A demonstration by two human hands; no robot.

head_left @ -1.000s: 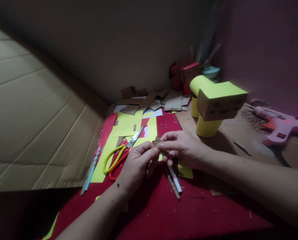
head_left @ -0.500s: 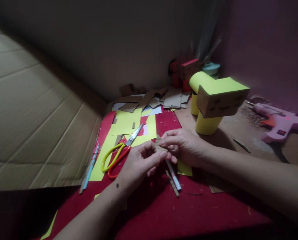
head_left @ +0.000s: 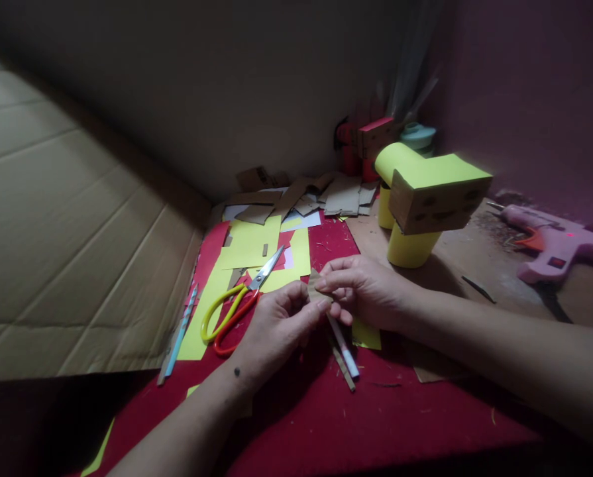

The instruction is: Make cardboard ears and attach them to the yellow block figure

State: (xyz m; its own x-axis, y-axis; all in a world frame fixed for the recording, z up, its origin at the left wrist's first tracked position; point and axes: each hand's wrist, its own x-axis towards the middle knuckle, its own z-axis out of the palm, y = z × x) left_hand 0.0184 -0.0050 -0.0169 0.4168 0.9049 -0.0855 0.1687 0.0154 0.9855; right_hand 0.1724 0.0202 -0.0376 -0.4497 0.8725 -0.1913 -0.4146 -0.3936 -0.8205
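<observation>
A small brown cardboard piece [head_left: 314, 285] is pinched between both hands over the red cloth [head_left: 356, 430]. My left hand [head_left: 289, 318] grips its near side with thumb and fingers closed. From the right, my right hand [head_left: 358, 285] closes thumb and fingertips on the same piece. Below the fingers, a thin white stick [head_left: 343, 348] and a narrow cardboard strip [head_left: 344, 371] lie on the cloth; their upper ends are hidden by the hands. Scissors [head_left: 244, 295] with one yellow and one red handle lie just left of my left hand, blades slightly apart.
A yellow paper-and-cardboard model [head_left: 425, 192] stands at the right, a pink glue gun [head_left: 554, 242] beyond it. Yellow paper [head_left: 254, 242] and cardboard scraps [head_left: 343, 195] cover the back. A blue pencil [head_left: 181, 331] lies left, beside a large cardboard panel [head_left: 77, 232].
Both hands keep hold of the cardboard piece, nearly still. The view has shifted very slightly; nothing was picked up or put down.
</observation>
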